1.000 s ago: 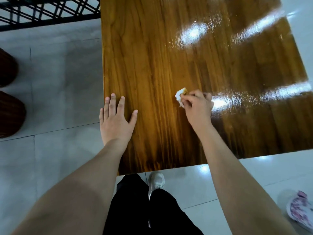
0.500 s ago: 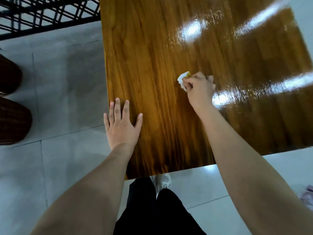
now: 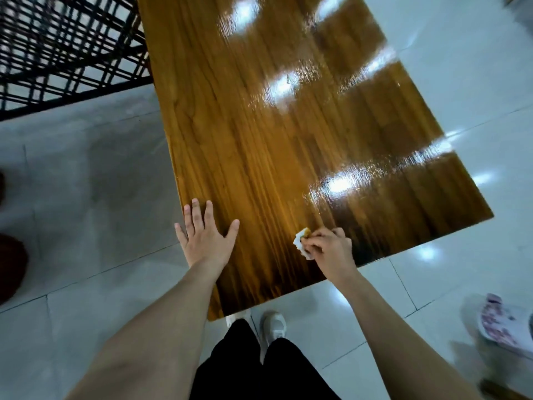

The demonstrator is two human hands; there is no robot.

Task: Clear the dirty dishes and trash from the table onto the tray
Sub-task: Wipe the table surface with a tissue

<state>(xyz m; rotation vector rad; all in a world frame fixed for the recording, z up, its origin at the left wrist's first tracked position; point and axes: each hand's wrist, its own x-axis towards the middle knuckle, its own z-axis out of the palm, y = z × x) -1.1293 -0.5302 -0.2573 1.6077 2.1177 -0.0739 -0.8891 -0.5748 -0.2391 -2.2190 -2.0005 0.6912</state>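
A glossy brown wooden table [image 3: 259,125] fills the middle of the head view. My right hand [image 3: 328,249] is closed around a small crumpled white tissue [image 3: 301,243] with a yellowish stain, pressed on the tabletop near the front edge. My left hand [image 3: 204,235] lies flat with fingers spread at the table's left edge, holding nothing. No dishes and no tray are in view.
A black metal lattice frame [image 3: 66,50] stands at the upper left beside the table. Dark reddish-brown objects [image 3: 11,269] sit on the grey tile floor at the left. A patterned slipper [image 3: 501,324] lies at the lower right. My legs and white shoes [image 3: 274,327] are below the table's front edge.
My right hand has drawn the tissue back across the tabletop towards the front edge. My left hand stays flat at the left edge. The view has shifted and tilted.
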